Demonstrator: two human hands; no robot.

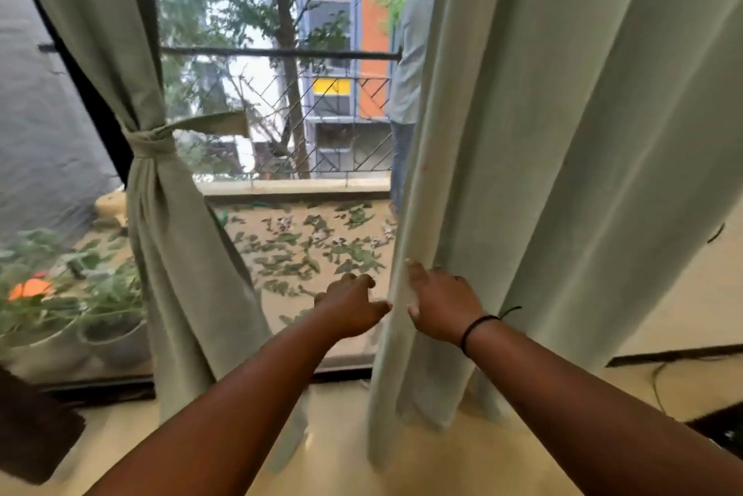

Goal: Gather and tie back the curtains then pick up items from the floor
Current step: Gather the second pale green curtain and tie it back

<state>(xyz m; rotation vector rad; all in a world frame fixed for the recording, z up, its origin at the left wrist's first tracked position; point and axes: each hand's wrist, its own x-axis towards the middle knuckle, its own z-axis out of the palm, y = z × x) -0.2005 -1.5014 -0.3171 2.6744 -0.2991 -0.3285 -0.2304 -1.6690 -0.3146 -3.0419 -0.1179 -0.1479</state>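
At the window, the right hand [440, 304] pinches the loose right curtain's [522, 174] edge while the left hand [352, 304], fingers loosely curled, touches it; a thin grip may let folds slip free.

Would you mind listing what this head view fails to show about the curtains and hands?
- Right hand fingertips: hidden in the right curtain folds.
- Left hand: motion-blurred; contact with the curtain edge unclear.
- Curtain tops: cut off by the upper frame edge.
- Left curtain tieback: knot side turned away.
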